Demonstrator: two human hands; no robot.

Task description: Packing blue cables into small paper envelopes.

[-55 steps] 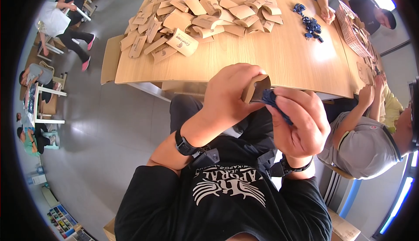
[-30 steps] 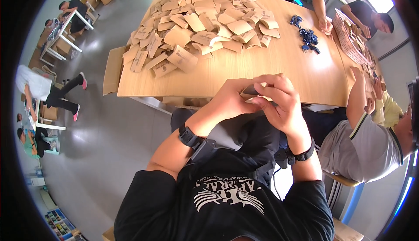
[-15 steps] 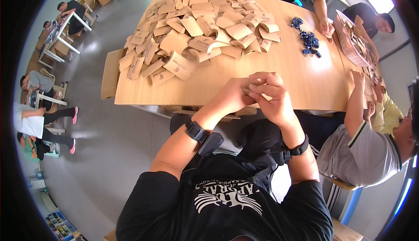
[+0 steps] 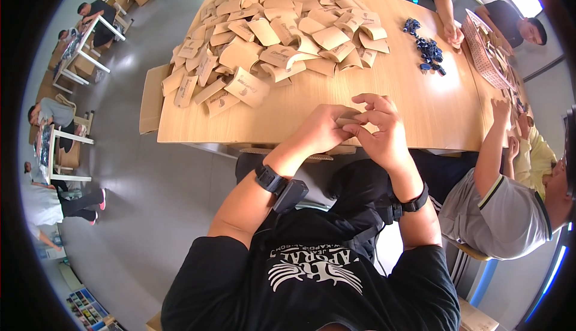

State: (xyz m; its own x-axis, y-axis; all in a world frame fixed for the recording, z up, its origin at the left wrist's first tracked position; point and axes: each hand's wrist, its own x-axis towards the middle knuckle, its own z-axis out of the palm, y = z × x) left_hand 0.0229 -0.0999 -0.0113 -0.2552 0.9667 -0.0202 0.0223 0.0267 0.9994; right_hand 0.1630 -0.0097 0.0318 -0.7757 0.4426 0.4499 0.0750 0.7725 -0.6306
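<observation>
A small kraft-cardboard pillow box (image 4: 347, 120) lies between the two hands, seen against the near part of the wooden tabletop (image 4: 414, 106); its height above the surface cannot be judged. The left grip (image 4: 324, 128) is closed around the box, covering its left portion. The right grip (image 4: 384, 128) meets the opposite end with thumb and forefinger, the remaining fingers raised and curved; whether these two digits pinch the box or merely press it cannot be told.

The held box is plain brown and matt, and only a narrow strip of it shows between the fingers. Its contents, if any, are hidden, and no marking can be made out on the exposed part.

Beyond the hands, a broad heap of similar pillow boxes (image 4: 240, 52) covers the far left of the tabletop, lying at varied angles and overlapping. Several bear dark printing, consisting of a line of lettering and a small emblem. To the right lies a loose cluster of small navy-blue items (image 4: 428, 52), with a co-worker's hand (image 4: 453, 35) near them and a pink perforated basket (image 4: 483, 55) farther right. The wearer's black T-shirt (image 4: 312, 271) carries white lettering above a winged motif, inverted in this view.
</observation>
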